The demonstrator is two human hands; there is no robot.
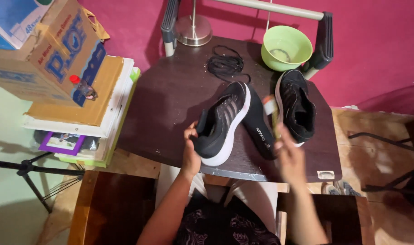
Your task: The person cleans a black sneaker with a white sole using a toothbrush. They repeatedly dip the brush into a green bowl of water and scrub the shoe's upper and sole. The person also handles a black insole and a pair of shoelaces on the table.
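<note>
1. A black mesh running shoe with a white sole (225,122) lies tipped on its side near the front edge of a dark wooden table (170,100), its long axis running from the heel at the near left up to the toe at the far right.
2. The left hand (191,152) clasps the heel end of that shoe, thumb hooked at the collar and fingers wrapped under the sole.
3. The right hand (289,156), blurred, hovers just right of the shoe and appears closed around a slim yellow-green brush with a pale head (271,113); the brush head sits close beside the shoe's black underside. The left hand is the one in contact with the shoe.
4. Right of the held shoe, its black partner shoe (298,104) rests upright on the table, directly behind the brush.
5. Beyond the held shoe's toe lie loose black laces in a coil (225,63); farther right of these stands a light green plastic bowl (286,47), and to the left a round metal lamp base (193,31).
6. Well left of the shoe, off the table, a cardboard box (48,50) tops a stack of boards.
</note>
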